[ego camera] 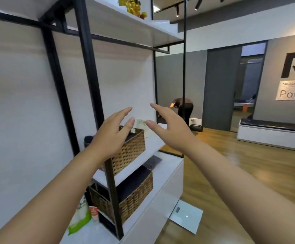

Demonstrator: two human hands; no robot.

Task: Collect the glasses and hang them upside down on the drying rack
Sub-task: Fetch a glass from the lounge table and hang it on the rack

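Both hands (139, 131) spread, empty — wall sign (294, 81) reads "R", "Powe".

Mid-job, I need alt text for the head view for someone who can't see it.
Two empty hands, left hand and right hand, reach forward with spread fingers toward a white, black-framed shelf unit. Two wicker baskets sit on its lower shelves; a white scale lies on the wooden floor. No glasses or drying rack are visible.

Left hand (110, 138), right hand (169, 129) outstretched, empty
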